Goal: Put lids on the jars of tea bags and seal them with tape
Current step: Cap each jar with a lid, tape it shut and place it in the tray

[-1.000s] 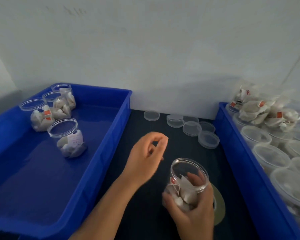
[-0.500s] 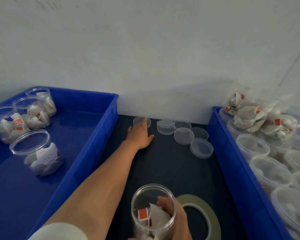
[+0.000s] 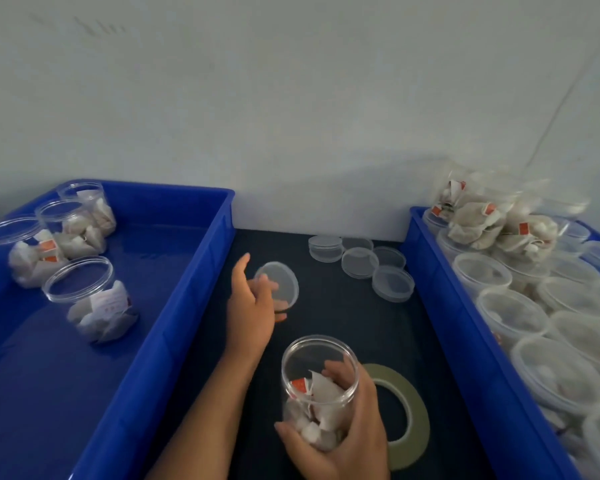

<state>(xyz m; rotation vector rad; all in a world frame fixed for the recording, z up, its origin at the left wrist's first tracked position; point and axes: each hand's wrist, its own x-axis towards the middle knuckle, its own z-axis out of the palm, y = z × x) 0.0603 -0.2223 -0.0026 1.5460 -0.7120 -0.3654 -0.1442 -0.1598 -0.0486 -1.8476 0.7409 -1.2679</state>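
Jars of tea bags (image 3: 94, 303), four of them, stand in the left blue bin (image 3: 174, 327). Over the dark mat (image 3: 329, 327), the left hand (image 3: 253, 306) pinches a clear lid (image 3: 281, 282), held tilted. Closer in, the right hand (image 3: 347, 438) wraps around the open jar (image 3: 319, 386), tea bags inside, mouth uncovered. Tape roll (image 3: 413, 420) lies flat just beside it. Spare lids (image 3: 361, 263) sit near the wall, and the right blue bin (image 3: 458, 334) is packed with more jars (image 3: 510, 313).
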